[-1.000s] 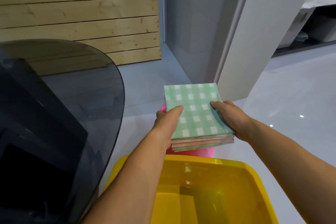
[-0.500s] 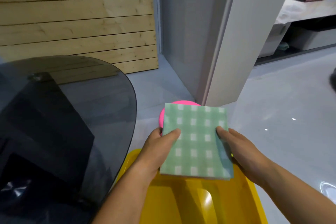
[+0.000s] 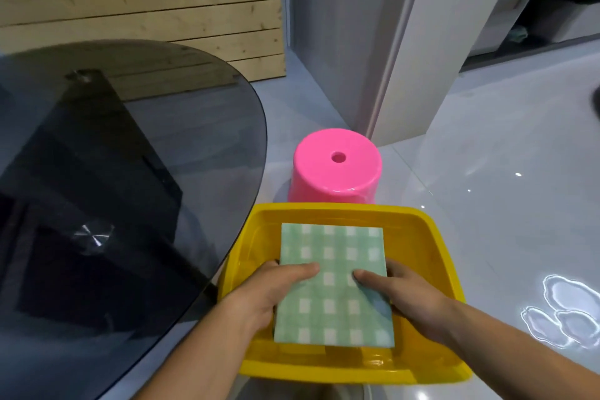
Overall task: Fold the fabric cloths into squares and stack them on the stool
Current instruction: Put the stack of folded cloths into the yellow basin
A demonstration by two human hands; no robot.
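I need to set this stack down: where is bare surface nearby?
The pink stool's top, just beyond the yellow tub, is bare. The dark glass table on the left shows bare glass. The tub is crowded: left hand and right hand grip the folded cloths across its middle.

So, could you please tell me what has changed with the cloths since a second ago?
The left hand and right hand carried the stack of folded cloths from the pink stool back toward the person and down into the yellow tub. Unchanged: both hands grip the stack's sides, thumbs on top; stool, tub and glass table stayed put.
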